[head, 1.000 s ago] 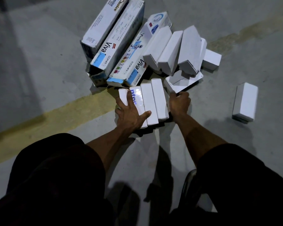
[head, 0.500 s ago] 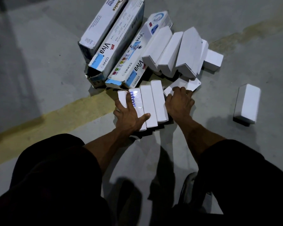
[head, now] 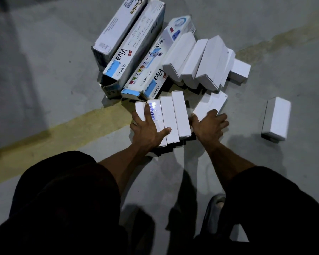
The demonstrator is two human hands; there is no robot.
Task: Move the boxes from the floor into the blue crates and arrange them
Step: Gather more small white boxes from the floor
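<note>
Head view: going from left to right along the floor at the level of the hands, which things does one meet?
Yellow floor line → left hand → row of white boxes → right hand → lone white box.

Bare floor (head: pixel 247 144) lies open between the right hand (head: pixel 209 124) and the lone white box (head: pixel 275 119); ahead, leaning white boxes (head: pixel 197 61) block the way.

Four small white boxes (head: pixel 166 118) lie side by side in a row on the floor. Behind them, more white boxes (head: pixel 197 61) lean together beside long printed boxes (head: pixel 134 50). One white box (head: pixel 275 119) lies apart, right.
</note>
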